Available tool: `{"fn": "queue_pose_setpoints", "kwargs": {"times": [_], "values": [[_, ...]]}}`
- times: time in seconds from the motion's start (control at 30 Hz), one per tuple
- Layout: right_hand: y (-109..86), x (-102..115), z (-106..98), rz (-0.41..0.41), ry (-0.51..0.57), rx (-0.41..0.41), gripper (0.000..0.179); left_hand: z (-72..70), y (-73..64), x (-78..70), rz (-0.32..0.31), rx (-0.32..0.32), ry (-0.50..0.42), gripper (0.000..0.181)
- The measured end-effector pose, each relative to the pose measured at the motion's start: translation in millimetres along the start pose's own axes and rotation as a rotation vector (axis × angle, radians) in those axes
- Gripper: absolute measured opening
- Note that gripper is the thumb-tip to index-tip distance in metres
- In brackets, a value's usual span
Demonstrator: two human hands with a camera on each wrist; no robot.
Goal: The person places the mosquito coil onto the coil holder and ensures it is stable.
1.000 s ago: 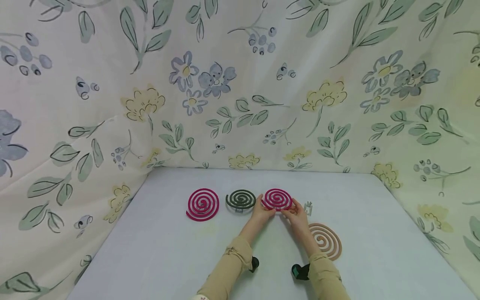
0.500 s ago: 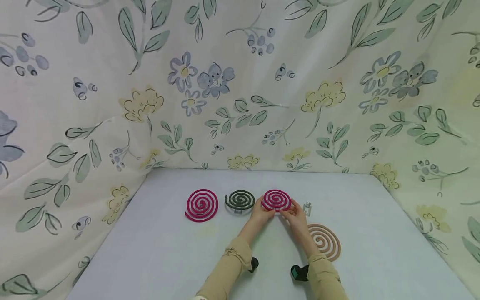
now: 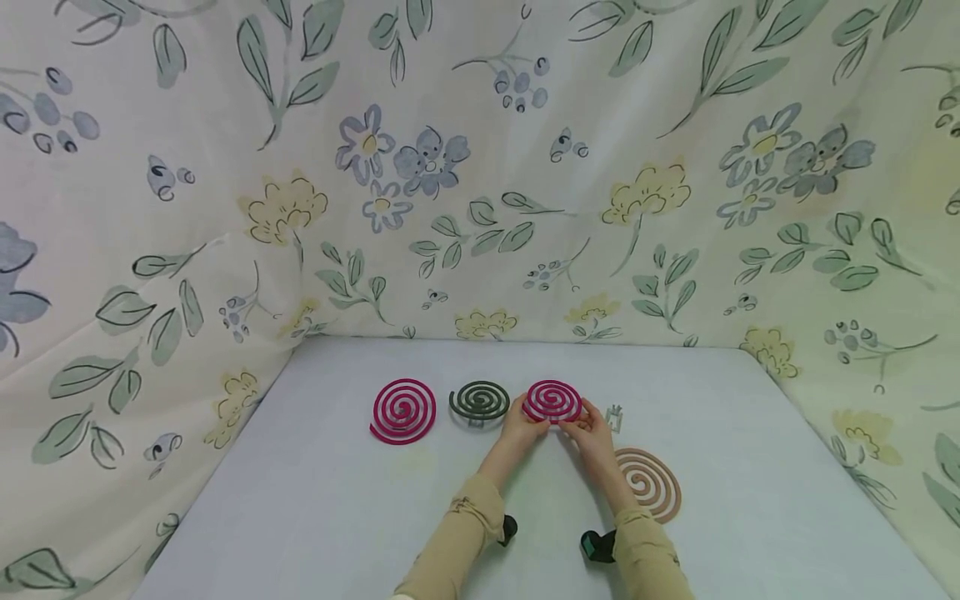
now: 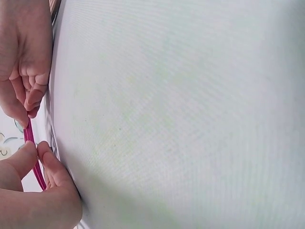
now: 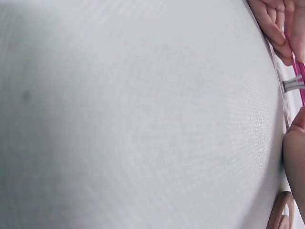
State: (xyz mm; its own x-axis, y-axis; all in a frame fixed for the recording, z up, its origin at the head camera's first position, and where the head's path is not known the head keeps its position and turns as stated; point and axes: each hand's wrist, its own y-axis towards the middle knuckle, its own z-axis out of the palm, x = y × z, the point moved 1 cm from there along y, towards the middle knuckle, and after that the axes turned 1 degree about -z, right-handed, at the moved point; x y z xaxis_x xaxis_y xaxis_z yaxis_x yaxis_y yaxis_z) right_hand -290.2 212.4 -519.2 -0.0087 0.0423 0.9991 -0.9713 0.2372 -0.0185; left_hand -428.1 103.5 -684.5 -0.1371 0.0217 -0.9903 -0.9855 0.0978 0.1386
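Note:
A pink mosquito coil [image 3: 552, 402] is held between both hands near the back middle of the table. My left hand [image 3: 522, 429] pinches its left front edge, thumb and fingers gripping the rim in the left wrist view. On the opposite side, my right hand [image 3: 592, 432] pinches the right front edge. A small metal stand [image 5: 291, 85] shows under the coil in the right wrist view; whether the coil rests on it I cannot tell. Left of the hands, a dark green coil [image 3: 480, 402] sits raised on a metal stand [image 3: 476, 422].
Farther left is another pink coil [image 3: 402, 411]. A bare metal stand [image 3: 614, 418] stands just right of my right hand. A brown coil [image 3: 648, 485] lies flat beside the right forearm, partly hidden by it. Floral cloth [image 3: 480, 183] hangs behind the white table [image 3: 315, 500].
The head view has shifted very slightly. Both hands keep hold of the pink coil in nearly the same spot, and the other coils stay put.

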Motion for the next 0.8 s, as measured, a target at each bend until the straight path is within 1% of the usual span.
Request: {"fn": "queue_pose_setpoints", "kwargs": {"times": [0.03,0.13,0.2,0.23,0.27,0.3,0.37,0.43,0.47,0.53,0.57,0.6,0.67,0.7,0.73,0.8], "values": [[0.2,-1,0,-0.002,0.002,0.001,0.073,0.2,2.1,6.1,0.025,0.001,-0.008,0.080],[0.8,-2,0,-0.006,0.003,0.000,0.072,-0.3,2.5,1.9,-0.030,0.014,0.004,0.083],[0.9,-2,0,-0.011,0.004,0.001,0.072,0.0,2.2,1.2,-0.031,0.005,0.000,0.085],[1.0,-2,0,-0.012,0.005,0.002,0.071,0.0,0.6,-2.4,-0.056,0.009,0.008,0.085],[1.1,-2,0,-0.014,0.006,0.003,0.071,-0.2,0.4,-2.4,-0.050,0.014,0.007,0.085],[1.1,-2,1,-0.015,0.008,0.004,0.071,-0.3,1.3,0.1,-0.026,0.012,0.008,0.084],[1.4,-3,1,-0.019,0.009,0.005,0.071,-0.3,0.2,0.0,-0.027,0.023,0.026,0.081],[1.6,-3,1,-0.021,0.009,0.005,0.071,-0.1,2.1,6.8,0.021,0.018,0.025,0.079],[1.7,-3,1,-0.022,0.008,0.005,0.071,-0.3,2.5,7.3,0.026,0.020,0.031,0.077],[1.9,-3,1,-0.024,0.005,0.004,0.070,0.5,2.3,6.2,0.007,0.008,0.036,0.077],[1.9,-3,1,-0.024,0.004,0.003,0.070,1.1,3.7,10.4,0.030,-0.002,0.025,0.078],[1.8,-3,1,-0.025,0.002,0.003,0.070,1.8,3.2,10.6,0.027,-0.009,0.032,0.077],[1.7,-3,1,-0.026,0.002,0.003,0.070,2.2,4.6,14.3,0.040,-0.009,0.019,0.077],[1.4,-3,1,-0.027,0.004,0.003,0.070,2.4,4.2,13.9,0.036,-0.008,0.011,0.078],[1.3,-2,1,-0.028,0.003,0.001,0.070,2.1,3.2,11.1,0.017,0.000,0.014,0.078],[1.0,-1,1,-0.027,0.000,-0.002,0.070,1.1,3.4,11.1,0.041,0.022,-0.005,0.077]]}}
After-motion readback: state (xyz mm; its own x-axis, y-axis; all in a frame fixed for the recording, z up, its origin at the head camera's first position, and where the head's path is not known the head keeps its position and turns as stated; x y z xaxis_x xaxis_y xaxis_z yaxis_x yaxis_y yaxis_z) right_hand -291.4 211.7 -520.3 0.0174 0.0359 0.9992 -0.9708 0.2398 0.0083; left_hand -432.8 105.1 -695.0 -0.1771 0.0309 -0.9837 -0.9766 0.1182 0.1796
